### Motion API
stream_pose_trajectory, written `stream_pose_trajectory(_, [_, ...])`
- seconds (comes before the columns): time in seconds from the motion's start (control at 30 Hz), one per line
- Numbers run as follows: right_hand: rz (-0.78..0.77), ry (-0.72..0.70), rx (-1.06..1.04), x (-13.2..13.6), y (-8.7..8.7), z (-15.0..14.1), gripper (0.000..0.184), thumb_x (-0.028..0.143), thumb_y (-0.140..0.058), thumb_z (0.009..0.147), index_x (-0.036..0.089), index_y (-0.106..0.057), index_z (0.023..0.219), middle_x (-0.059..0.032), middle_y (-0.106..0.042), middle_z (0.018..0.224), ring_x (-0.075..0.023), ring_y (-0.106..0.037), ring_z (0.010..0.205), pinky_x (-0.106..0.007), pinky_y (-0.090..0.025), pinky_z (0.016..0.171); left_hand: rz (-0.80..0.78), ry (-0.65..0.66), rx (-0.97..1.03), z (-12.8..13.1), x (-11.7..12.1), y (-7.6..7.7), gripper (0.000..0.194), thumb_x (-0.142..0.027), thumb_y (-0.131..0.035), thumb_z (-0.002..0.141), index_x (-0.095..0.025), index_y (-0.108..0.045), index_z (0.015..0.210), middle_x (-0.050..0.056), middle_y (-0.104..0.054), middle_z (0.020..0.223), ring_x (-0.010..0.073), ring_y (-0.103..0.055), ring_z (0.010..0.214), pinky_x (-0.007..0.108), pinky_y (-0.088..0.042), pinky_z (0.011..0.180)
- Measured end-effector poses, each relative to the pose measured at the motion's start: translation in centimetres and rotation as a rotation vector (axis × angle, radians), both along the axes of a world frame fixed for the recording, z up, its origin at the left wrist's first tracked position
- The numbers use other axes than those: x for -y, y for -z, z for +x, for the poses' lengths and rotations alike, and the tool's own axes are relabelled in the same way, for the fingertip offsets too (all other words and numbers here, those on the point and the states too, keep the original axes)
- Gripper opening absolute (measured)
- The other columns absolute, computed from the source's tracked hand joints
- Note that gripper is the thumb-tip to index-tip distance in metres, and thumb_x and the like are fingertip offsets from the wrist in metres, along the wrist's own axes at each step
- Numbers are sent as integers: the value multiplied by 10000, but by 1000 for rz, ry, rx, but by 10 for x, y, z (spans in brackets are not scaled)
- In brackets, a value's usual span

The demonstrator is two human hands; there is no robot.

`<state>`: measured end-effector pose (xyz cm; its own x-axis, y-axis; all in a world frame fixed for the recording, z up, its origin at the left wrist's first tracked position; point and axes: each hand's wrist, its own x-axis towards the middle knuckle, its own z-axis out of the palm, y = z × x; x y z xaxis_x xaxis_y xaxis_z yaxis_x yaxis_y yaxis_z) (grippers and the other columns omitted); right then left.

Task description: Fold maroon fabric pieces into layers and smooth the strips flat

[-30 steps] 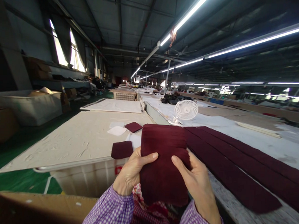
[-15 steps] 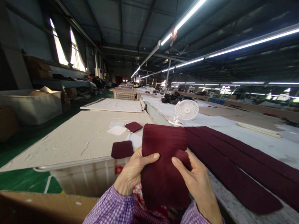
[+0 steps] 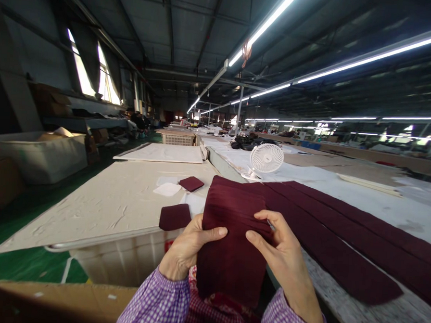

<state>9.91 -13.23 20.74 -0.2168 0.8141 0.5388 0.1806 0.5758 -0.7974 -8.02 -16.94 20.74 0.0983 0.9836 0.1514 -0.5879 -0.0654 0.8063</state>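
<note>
Between my hands hangs a dark maroon fabric piece [image 3: 231, 268], held up in front of my lap. My left hand [image 3: 191, 244] grips its left edge, thumb across the front and fingers hidden behind. At the right edge my right hand [image 3: 283, 252] is closed on the cloth, thumb and forefinger on its front face, with small creases between them. Long maroon fabric strips [image 3: 341, 245] lie on the table to the right. Two small maroon pieces, one nearer [image 3: 175, 217] and one farther [image 3: 191, 183], rest on the board at left, near white pieces [image 3: 167, 189].
A cream board [image 3: 101, 194] covers a large plastic bin [image 3: 120, 255] at left. On the long table [image 3: 315, 179] stands a white clip fan [image 3: 266, 158] with dark cloth [image 3: 250, 141] behind it. A cardboard box [image 3: 59, 303] sits at lower left.
My right forefinger has come from behind the cloth onto its front, creasing the right edge. The fabric's top right corner has folded back, and the piece has shifted slightly left.
</note>
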Motion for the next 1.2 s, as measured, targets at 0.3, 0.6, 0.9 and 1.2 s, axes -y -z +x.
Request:
stream_pose_trajectory(0.3, [2, -14, 57, 8, -7, 0, 316, 387, -627, 804, 247, -586, 1084, -38, -656, 1063, -210, -626, 948, -302, -510, 810, -9, -94, 62, -1, -2, -1, 253, -107, -778, 612, -93, -710, 855, 113, -732, 789, 212, -689, 687, 290, -555, 674])
stream_pose_trajectory(0.6, [-48, -62, 12, 8, -2, -10, 270, 385, -589, 846, 234, -630, 1066, -31, -681, 1084, -197, -644, 944, -300, -505, 850, -9, -137, 115, 5, -1, -4, 218, -93, -773, 621, -102, -702, 827, 93, -732, 776, 190, -685, 676, 269, -556, 670])
stream_pose_trajectory(0.9, [-34, -32, 46, 3, -1, -6, 270, 379, -580, 844, 209, -635, 1046, -47, -692, 1044, -217, -646, 925, -319, -508, 828, 16, -77, 105, 6, 3, -5, 245, -61, -783, 589, -116, -713, 817, 79, -734, 778, 180, -683, 692, 258, -546, 684])
stream_pose_trajectory(1.2, [-1, 30, 7, 3, 0, -4, 341, 392, -620, 811, 223, -552, 1100, -64, -639, 1084, -213, -612, 968, -315, -507, 827, -4, -108, 75, 5, 1, -3, 245, -88, -783, 599, -119, -709, 830, 93, -735, 799, 209, -689, 697, 305, -551, 699])
